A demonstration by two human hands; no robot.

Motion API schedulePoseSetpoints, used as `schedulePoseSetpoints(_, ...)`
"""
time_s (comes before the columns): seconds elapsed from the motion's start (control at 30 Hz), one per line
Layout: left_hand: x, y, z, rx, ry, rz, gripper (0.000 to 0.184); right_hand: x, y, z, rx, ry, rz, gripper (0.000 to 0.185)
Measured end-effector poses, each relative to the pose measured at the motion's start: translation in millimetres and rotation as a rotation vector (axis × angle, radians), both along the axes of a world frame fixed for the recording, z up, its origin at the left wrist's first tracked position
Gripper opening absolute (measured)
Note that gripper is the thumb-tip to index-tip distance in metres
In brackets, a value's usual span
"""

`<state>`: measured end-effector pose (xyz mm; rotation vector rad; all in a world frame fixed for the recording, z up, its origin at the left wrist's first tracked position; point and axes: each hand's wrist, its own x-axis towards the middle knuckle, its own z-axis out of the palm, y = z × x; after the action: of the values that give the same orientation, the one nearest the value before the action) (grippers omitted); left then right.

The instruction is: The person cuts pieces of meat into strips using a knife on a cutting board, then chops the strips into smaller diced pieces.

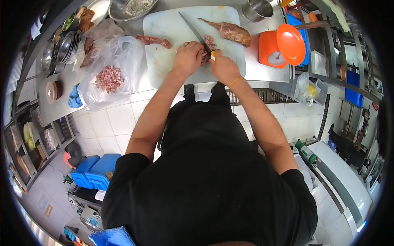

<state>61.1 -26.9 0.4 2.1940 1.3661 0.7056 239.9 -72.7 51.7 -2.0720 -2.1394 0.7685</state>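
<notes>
On the white cutting board [160, 69], my right hand [225, 69] is wrapped round the handle of a kitchen knife [193, 28]. Its long blade points away and to the left. My left hand [189, 57], fingers curled, presses on a piece of meat [205, 58] beside the blade; the hand covers part of it. Small diced meat [210, 41] lies just right of the blade. A strip of raw meat [154, 41] rests on the board's left side, and a larger browned chunk of meat [234, 33] on its right.
Left of the board, a clear plastic bag [130, 61] holds diced meat [109, 78]. Stacked metal bowls [67, 47] and a blue cloth [74, 97] are further left. An orange scale [267, 48] with an orange plate [290, 44] stands at the right, near a metal pot [257, 10].
</notes>
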Motion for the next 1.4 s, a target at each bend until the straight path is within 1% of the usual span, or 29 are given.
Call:
schedulePoseSetpoints(0.1, -7.6, -2.3, -1.9, 0.016, -0.087, 0.009, 0.016, 10.1, -4.9, 20.9, -0.001, -0.032, 0.043, 0.035)
schedulePoseSetpoints(0.23, -12.7, -3.3, 4.4, 0.003, -0.013, 0.004, 0.018, 17.7, -37.8, 43.7, -0.004, -0.072, 0.105, 0.033)
schedulePoseSetpoints(0.37, -11.7, -1.8, 3.0, 0.034, 0.029, -0.011, 0.017, 17.4, -62.9, 50.0, -0.037, -0.126, 0.087, 0.03)
schedulePoseSetpoints(0.5, -10.1, -1.7, -3.7, 0.094, 0.002, -0.001, 0.016, 16.4, -68.9, 39.4, -0.075, -0.139, 0.06, 0.031)
schedulePoseSetpoints(0.57, -7.5, -3.1, -5.8, 0.083, -0.003, 0.024, 0.015, 13.1, -65.8, 21.6, -0.075, -0.119, 0.04, 0.032)
schedulePoseSetpoints(0.6, -6.1, -3.2, -6.5, 0.08, -0.009, 0.033, 0.015, 8.7, -60.7, 4.3, -0.059, -0.1, 0.03, 0.033)
schedulePoseSetpoints(0.67, -5.5, -2.2, -6.6, 0.071, -0.006, 0.039, 0.015, 0.2, -39.3, -8.3, -0.035, -0.078, 0.033, 0.035)
schedulePoseSetpoints(0.77, -6.7, -3.2, -8.9, 0.052, -0.013, 0.034, 0.015, -7.1, -11.7, -6.1, -0.034, -0.057, 0.052, 0.037)
schedulePoseSetpoints(0.87, -9.8, -1.9, -1.6, 0.002, -0.049, 0.049, 0.015, -7.0, 4.6, 9.0, -0.056, -0.045, 0.079, 0.038)
schedulePoseSetpoints(0.9, -11.0, -4.2, 0.4, -0.028, -0.065, 0.058, 0.015, -4.9, 2.5, 24.3, -0.07, -0.055, 0.091, 0.037)
schedulePoseSetpoints(1.0, -14.7, -2.2, -3.5, -0.009, -0.05, 0.071, 0.014, 0.1, -22.3, 62.7, -0.167, -0.089, 0.081, 0.035)
schedulePoseSetpoints(1.07, -15.7, -1.2, -3.1, 0.015, -0.014, 0.052, 0.014, 0.6, -40.0, 70.8, -0.208, -0.107, 0.066, 0.034)
schedulePoseSetpoints(1.13, -16.2, -2.8, -3.9, 0.036, -0.005, 0.044, 0.014, 1.2, -58.6, 56.4, -0.219, -0.12, 0.048, 0.034)
schedulePoseSetpoints(1.17, -15.0, -3.2, -4.3, 0.05, -0.015, 0.045, 0.014, -0.1, -60.1, 40.3, -0.209, -0.104, 0.025, 0.035)
schedulePoseSetpoints(1.2, -14.9, -4.4, -5.0, 0.064, -0.024, 0.043, 0.014, -3.4, -58.5, 19.7, -0.199, -0.087, -0.001, 0.035)
schedulePoseSetpoints(1.27, -15.0, -3.9, -7.0, 0.06, -0.027, 0.033, 0.013, -11.0, -44.4, 2.4, -0.164, -0.057, -0.02, 0.036)
schedulePoseSetpoints(1.4, -15.4, -4.1, -6.1, 0.023, 0.008, 0.025, 0.014, -20.0, -8.1, -0.8, -0.087, -0.028, 0.023, 0.034)
